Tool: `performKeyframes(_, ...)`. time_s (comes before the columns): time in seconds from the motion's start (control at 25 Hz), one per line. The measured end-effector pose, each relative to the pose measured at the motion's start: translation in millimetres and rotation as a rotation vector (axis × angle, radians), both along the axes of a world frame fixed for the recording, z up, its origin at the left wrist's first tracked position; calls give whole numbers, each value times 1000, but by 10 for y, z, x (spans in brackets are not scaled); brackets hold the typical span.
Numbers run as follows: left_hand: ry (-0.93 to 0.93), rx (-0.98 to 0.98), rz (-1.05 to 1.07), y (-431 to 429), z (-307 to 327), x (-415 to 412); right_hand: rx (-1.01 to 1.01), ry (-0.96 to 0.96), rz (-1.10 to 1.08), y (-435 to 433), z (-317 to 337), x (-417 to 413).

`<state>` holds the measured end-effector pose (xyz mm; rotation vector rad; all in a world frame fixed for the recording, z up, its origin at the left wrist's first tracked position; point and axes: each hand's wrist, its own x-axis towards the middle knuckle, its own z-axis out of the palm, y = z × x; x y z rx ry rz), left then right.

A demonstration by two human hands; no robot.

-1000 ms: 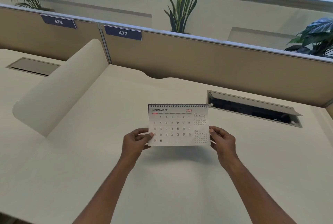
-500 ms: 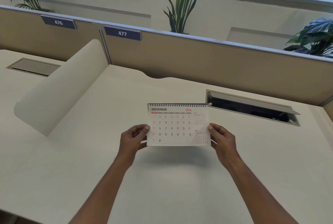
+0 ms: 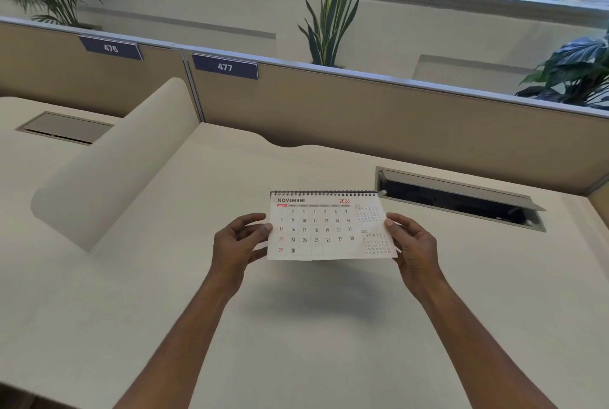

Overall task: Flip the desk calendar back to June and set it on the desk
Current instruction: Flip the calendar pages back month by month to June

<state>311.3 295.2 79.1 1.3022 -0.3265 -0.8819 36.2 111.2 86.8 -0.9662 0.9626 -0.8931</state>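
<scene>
A person holds a white spiral-bound desk calendar [image 3: 326,227] above the cream laminate worktop [image 3: 296,342], its shadow on the surface beneath. The facing page reads November 2026. The left hand [image 3: 239,245] pinches the left edge, thumb in front and fingers [image 3: 250,222] curled behind; the right hand [image 3: 413,247] grips the right edge the same way. An open grey cable tray [image 3: 461,199] sits behind, below the beige partition [image 3: 362,112] marked 477.
</scene>
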Motion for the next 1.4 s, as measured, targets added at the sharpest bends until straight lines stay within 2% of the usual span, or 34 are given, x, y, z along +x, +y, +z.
performKeyframes(0.2, -36, 0, -52, -7, 65, 11, 3, 3, 1, -47, 90, 14)
performKeyframes(0.6, -286, 22, -2, -253, 104, 100, -103, 21, 45, -161, 185, 117)
performKeyframes(0.76, -358, 39, 18, -410, 151, 151, -153, 91, 33, -244, 188, 174)
performKeyframes(1.0, -391, 57, 70, -567, 160, 244, -215, 213, 18, -419, 233, 312)
performKeyframes(1.4, -369, 78, 133, -700, 62, 330, -312, 290, -2, -605, 237, 445)
